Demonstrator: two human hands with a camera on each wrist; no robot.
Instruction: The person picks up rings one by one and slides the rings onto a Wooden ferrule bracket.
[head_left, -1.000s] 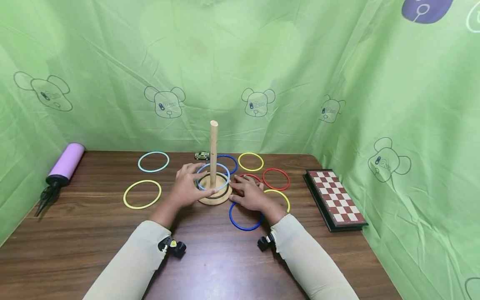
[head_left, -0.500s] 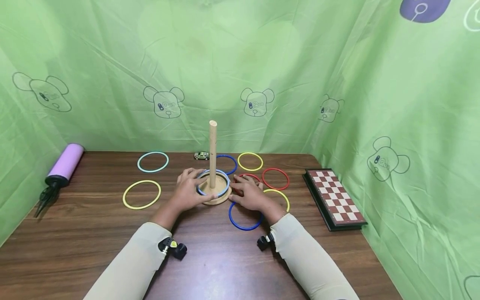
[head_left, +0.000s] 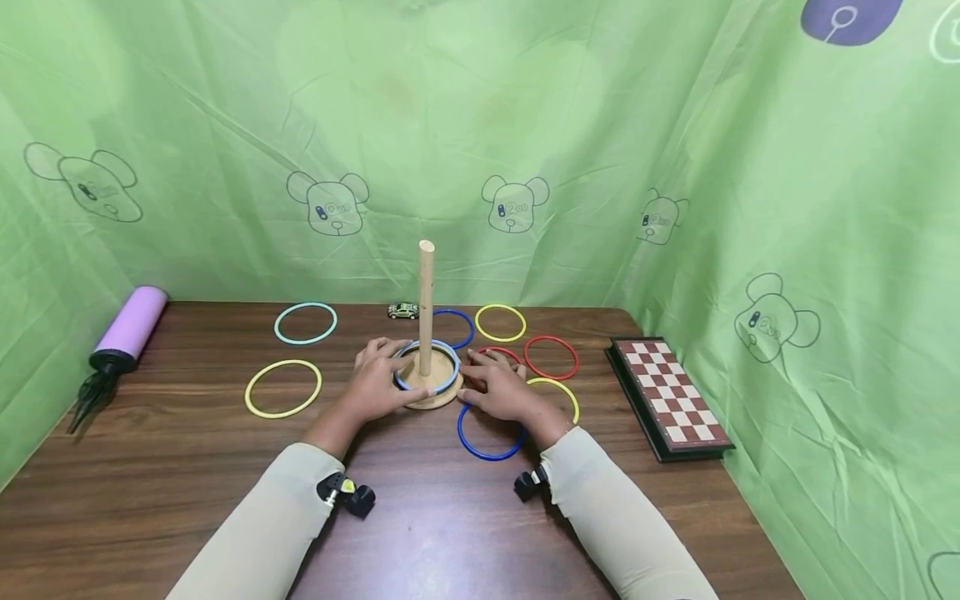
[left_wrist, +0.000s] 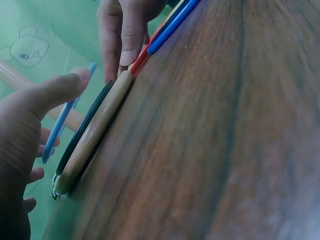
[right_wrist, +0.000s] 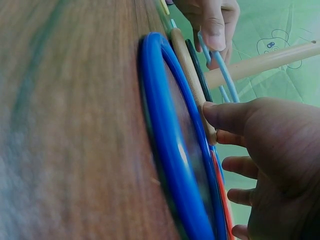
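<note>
At the centre of the frame, a light blue ring [head_left: 427,367] is threaded over the wooden peg [head_left: 426,308], just above its base [head_left: 431,398]. It is pinched at its left edge by the left hand [head_left: 377,385]; the right hand [head_left: 501,392] is laid spread beside the base. Thin, light, stiff and smooth, the ring is judged best held by its rim.
</note>
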